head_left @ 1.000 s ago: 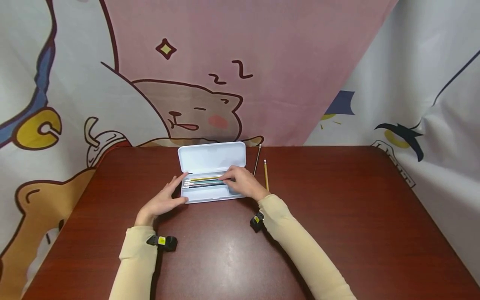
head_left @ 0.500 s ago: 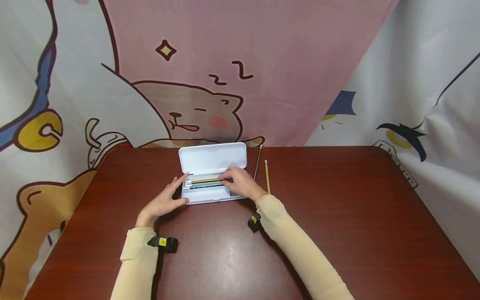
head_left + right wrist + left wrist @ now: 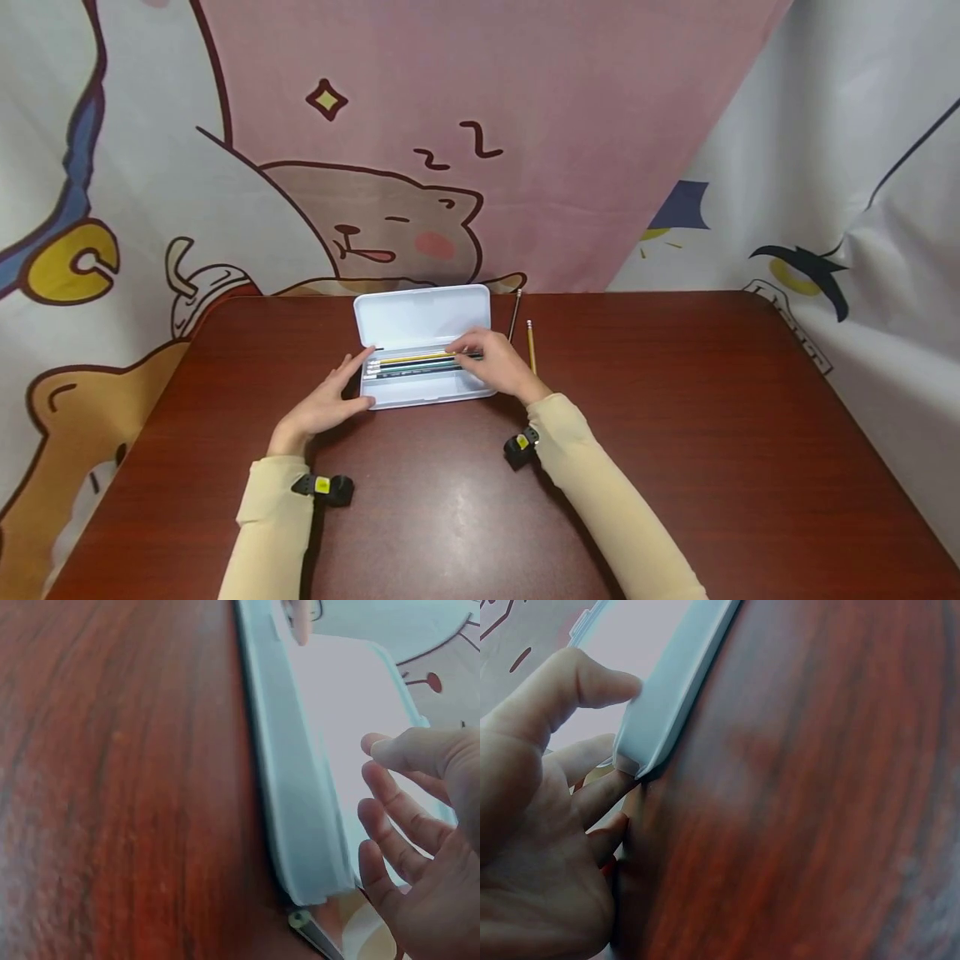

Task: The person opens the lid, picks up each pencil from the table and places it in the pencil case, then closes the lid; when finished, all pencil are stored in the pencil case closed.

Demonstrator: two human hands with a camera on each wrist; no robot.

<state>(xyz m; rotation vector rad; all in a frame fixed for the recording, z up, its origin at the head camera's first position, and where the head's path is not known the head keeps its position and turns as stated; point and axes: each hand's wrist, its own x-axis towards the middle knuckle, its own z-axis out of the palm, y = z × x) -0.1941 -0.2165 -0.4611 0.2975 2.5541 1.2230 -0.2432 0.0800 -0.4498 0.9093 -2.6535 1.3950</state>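
Observation:
A white pencil case (image 3: 420, 392) lies on the table with its lid (image 3: 423, 317) raised at the back. Several pencils (image 3: 408, 365), yellow, green and dark, lie side by side inside, their eraser ends to the left. My left hand (image 3: 326, 406) rests at the case's left end with fingers fairly straight, thumb at the front corner and a fingertip at the back one. Over the right part of the pencils is my right hand (image 3: 491, 362), its fingers loosely bent. The right wrist view shows no pencil between its thumb and fingers. This hand hides the pencils' right ends.
To the right of the case lie a dark pencil (image 3: 514, 317) and a yellow pencil (image 3: 531, 342), both partly hidden by the right hand or wrist. The brown table (image 3: 675, 417) meets a printed curtain (image 3: 585, 167) at its back edge.
My right hand shifts slightly left along the pencils, then back to the right, uncovering more of them. The left hand stays at the case's end.

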